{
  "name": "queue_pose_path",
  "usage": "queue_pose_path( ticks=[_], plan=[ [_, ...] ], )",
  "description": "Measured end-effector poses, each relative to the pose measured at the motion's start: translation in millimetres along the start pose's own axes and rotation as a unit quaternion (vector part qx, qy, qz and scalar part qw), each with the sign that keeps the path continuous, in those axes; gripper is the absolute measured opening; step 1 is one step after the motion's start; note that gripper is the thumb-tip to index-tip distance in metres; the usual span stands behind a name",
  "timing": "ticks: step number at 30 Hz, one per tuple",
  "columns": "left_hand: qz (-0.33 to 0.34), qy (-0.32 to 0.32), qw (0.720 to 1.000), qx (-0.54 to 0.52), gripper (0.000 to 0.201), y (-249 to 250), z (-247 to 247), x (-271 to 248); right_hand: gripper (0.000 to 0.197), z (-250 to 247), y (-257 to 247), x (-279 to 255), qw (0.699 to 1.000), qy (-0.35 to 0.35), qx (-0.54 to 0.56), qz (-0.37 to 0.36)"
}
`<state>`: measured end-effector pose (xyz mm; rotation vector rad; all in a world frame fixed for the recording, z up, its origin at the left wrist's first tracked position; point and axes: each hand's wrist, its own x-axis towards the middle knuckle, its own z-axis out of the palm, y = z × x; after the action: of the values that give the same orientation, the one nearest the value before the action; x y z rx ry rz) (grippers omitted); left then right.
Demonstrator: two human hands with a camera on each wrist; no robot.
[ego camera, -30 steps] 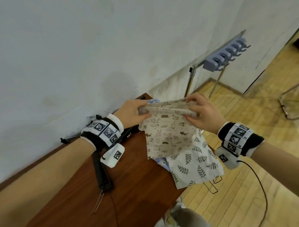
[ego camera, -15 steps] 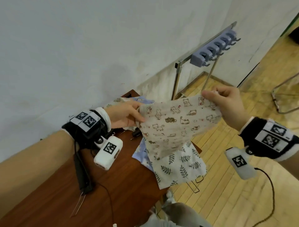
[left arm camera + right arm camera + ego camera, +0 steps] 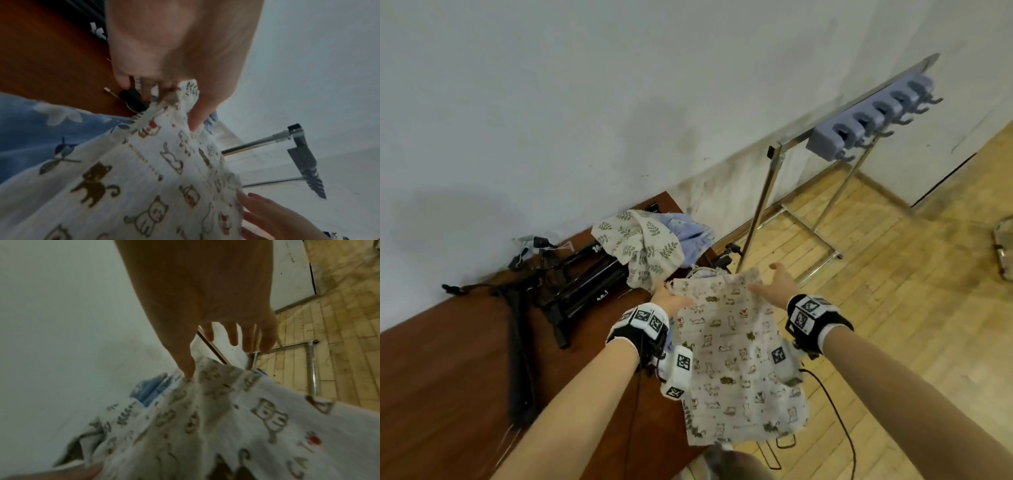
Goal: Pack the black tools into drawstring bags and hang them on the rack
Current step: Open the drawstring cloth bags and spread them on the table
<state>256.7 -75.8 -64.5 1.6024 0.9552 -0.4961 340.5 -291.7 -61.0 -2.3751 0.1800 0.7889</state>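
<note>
Head view: I see my left hand (image 3: 673, 301) pinching the top edge of the cat-print bag (image 3: 736, 363) between thumb and curled fingers, with the bag hanging down past the edge of the brown table (image 3: 448, 377). My right hand (image 3: 774, 286) is at the bag's other top corner with its fingers spread and fairly straight; on the right wrist camera only the thumb (image 3: 186, 368) seems to touch the cloth, though the blur there keeps me from being sure. The left wrist camera shows the left fingers (image 3: 197, 116) closed on the gathered mouth of the bag.

The black tools (image 3: 571, 291) lie in a heap on the table against the wall, left of the bags, with one long black tool (image 3: 518, 359) stretched toward me. A leaf-print bag (image 3: 643, 250) lies crumpled over the far end of the heap, and a blue bag (image 3: 688, 233) sits just behind it at the table's corner.

The rack (image 3: 767, 212) stands on the wooden floor (image 3: 893, 308) to the right of the table, and its row of lilac hooks (image 3: 873, 120) on the top bar carries nothing.
</note>
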Motion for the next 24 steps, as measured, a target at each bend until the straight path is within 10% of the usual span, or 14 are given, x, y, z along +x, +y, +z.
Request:
queue_pose_path(
  ticks=[6,15,18,24],
  plan=[
    [-0.117,-0.014,0.991,0.059,0.099,-11.7,14.7,8.6,0.106,21.5,21.5,17.4,0.979,-0.137,0.063,0.139],
    [-0.084,-0.108,0.990,-0.022,0.113,-38.6,-3.6,26.8,0.098,15.4,43.0,24.8,0.933,-0.152,0.275,0.175],
    [-0.068,-0.145,0.983,-0.090,0.088,-51.4,-13.4,24.6,0.064,6.7,28.6,-3.3,0.919,-0.202,0.296,0.161],
    [-0.032,-0.267,0.943,-0.196,0.035,-43.5,-35.6,-67.3,0.068,2.9,20.6,-42.8,0.913,-0.224,0.324,0.107]
  ],
)
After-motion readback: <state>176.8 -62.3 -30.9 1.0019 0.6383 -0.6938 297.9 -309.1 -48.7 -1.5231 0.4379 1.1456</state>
